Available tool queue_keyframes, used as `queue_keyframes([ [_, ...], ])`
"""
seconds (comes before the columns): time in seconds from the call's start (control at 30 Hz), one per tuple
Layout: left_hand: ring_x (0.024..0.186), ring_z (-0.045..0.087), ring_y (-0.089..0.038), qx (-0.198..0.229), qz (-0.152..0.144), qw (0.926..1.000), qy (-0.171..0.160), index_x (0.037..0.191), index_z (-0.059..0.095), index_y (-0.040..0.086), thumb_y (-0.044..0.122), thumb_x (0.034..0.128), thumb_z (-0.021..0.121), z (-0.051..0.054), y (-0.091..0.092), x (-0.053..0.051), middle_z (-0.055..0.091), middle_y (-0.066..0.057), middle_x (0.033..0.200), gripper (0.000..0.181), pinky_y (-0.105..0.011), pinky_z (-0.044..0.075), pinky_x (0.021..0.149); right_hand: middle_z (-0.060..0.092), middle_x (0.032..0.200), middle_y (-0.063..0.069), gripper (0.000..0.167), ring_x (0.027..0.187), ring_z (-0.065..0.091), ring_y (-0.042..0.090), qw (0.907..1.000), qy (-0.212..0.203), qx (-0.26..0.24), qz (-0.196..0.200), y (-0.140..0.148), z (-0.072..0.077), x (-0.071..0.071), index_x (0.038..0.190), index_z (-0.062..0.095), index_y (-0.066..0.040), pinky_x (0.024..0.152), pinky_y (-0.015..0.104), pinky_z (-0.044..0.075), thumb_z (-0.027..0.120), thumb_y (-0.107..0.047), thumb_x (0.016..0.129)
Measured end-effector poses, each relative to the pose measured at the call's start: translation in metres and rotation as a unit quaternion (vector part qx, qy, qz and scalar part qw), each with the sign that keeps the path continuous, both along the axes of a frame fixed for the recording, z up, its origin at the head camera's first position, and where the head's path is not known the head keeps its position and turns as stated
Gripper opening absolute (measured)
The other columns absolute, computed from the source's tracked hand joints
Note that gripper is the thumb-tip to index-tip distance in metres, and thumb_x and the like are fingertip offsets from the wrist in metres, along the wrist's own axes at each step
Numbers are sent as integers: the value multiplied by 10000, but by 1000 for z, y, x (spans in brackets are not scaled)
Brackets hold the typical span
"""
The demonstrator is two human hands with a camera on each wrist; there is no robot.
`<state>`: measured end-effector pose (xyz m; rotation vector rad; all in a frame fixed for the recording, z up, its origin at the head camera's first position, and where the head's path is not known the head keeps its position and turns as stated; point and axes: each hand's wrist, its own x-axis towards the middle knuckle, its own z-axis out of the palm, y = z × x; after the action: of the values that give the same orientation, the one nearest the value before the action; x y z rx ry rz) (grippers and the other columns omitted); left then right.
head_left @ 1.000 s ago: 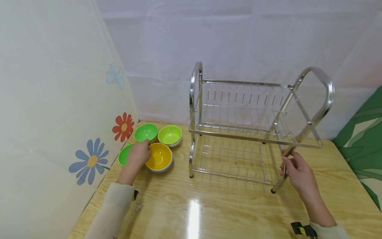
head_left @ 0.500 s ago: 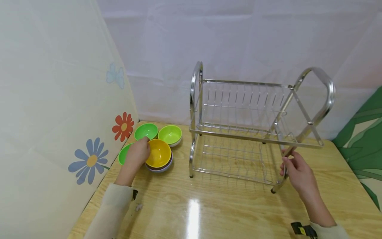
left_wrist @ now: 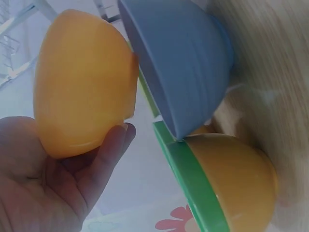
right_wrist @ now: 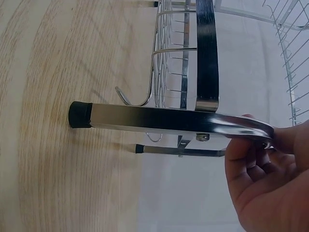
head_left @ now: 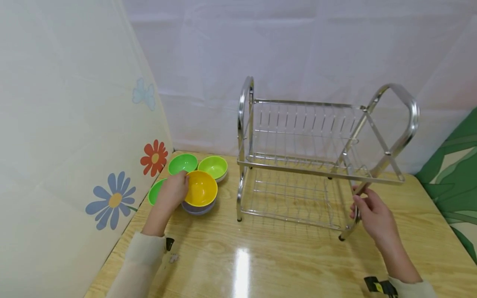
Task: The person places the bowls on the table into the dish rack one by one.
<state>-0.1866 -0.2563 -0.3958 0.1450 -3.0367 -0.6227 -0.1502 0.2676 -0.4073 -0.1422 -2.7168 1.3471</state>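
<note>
My left hand [head_left: 172, 191] pinches the rim of a yellow bowl [head_left: 201, 188], its thumb and fingers on the bowl's left side. That bowl is raised and slightly tilted above a blue-grey bowl [head_left: 198, 208]; the left wrist view shows a gap between the yellow bowl [left_wrist: 84, 82] and the blue-grey bowl [left_wrist: 188, 63]. Green bowls stand behind it [head_left: 183, 162] and partly hidden by my left hand [head_left: 164, 203]. A lime bowl [head_left: 213, 167] sits at the back. On the right, my right hand [head_left: 376, 217] grips a leg of the steel dish rack [head_left: 316, 170].
The two-tier rack stands upright on the wooden table [head_left: 290, 260], its black-capped foot [right_wrist: 80, 114] on the tabletop. A flowered sheet [head_left: 74, 165] borders the left side, and a white cloth [head_left: 208, 82] hangs behind. Green leaf print [head_left: 458, 165] lies at right.
My left hand has lifted the yellow bowl off the stack, upward and a little away, uncovering the blue-grey bowl's inside. My right hand keeps its hold on the rack.
</note>
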Motion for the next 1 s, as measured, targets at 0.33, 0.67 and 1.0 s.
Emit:
queue_keyframes([
  [0.33, 625, 517, -205, 352, -198, 9991, 147, 1133, 650, -38, 187, 1073, 468, 11, 8, 15, 596, -92, 738, 296, -301, 453, 550, 659, 987, 195, 563, 685, 628, 67, 9993, 90, 371, -35, 3, 0, 3, 1519, 412, -38, 580, 273, 517, 406, -399, 1087],
  [0.67, 703, 569, -219, 521, -379, 9977, 187, 1197, 654, -45, 188, 1068, 481, 22, 14, 31, 693, -131, 899, 317, -343, 514, 635, 639, 1052, 178, 456, 775, 444, -127, 9869, 976, 1172, -520, 6, 8, 18, 1387, 537, 22, 615, 117, 409, 566, -264, 1033],
  [1.0, 851, 633, -252, 752, -624, 9949, 234, 1277, 646, -9, 213, 1070, 484, 36, 27, 48, 717, -169, 1132, 345, -420, 569, 772, 583, 820, -200, 224, 684, 533, -55, 9840, 1387, 615, -937, -25, 26, 44, 1195, 660, -84, 542, 129, 424, 621, -195, 1005],
])
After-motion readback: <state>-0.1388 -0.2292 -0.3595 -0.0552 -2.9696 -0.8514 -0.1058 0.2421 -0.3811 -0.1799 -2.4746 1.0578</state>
